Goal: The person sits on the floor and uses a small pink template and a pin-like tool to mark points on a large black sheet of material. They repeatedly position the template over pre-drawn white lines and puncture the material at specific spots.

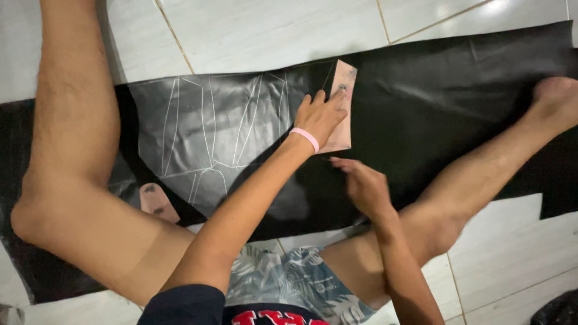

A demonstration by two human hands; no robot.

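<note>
So the person sat on the tiled floor with a black sheet spread between their legs. Left hand lay flat, fingers spread, pinning a tan cardboard template onto the sheet beside some chalk outlines. Right hand hovered loosely open just below it, holding nothing. A second template lay by the knee.

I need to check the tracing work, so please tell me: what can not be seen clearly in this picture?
- Head view: the right hand is blurred; any tool in its fingers cannot be told.
- The left hand hides part of the cardboard template.
- The left leg covers part of the black sheet.
</note>
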